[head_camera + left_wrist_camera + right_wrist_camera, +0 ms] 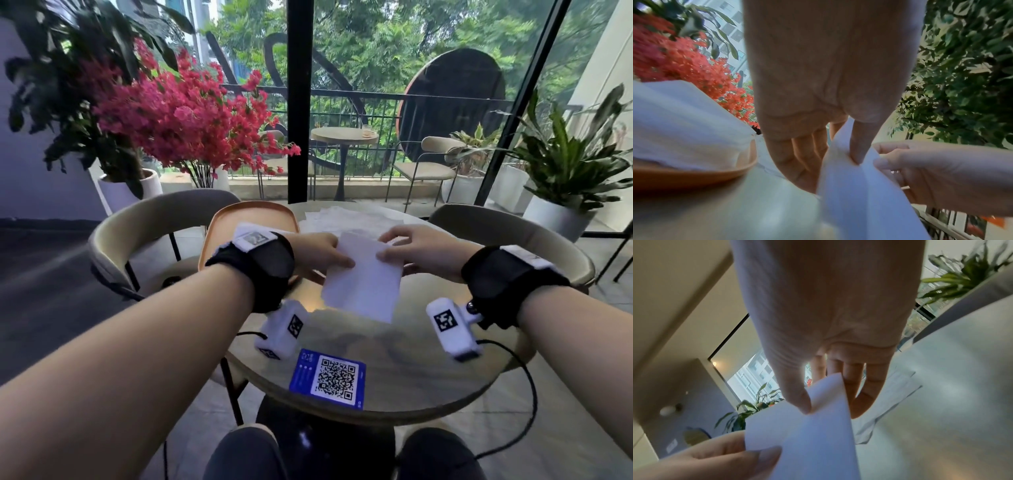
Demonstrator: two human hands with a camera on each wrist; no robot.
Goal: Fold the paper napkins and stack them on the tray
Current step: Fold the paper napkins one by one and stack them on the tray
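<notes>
Napkin [363,277] held above surface [394,349] centre, pinched at top edge by left hand [317,255] and right hand [421,253] fingers. Tray [219,226] at 10 o'clock. Risk: thin paper tearing, crooked fold.

A round café table [394,377] by a glass wall, with a terrace and trees beyond.

Near the table's front edge we see a blue card with a QR code [329,378] lying flat. Two beige chairs [144,222] stand at the far side, one left, one right. Behind the left chair we note red-pink flowers [185,120] beside a dark-leaved plant in a white pot [123,192]; at right, a green plant in a white pot [561,161]. Outside, past a dark railing [342,99], stand a small round table [344,137] and another chair [428,164].
</notes>
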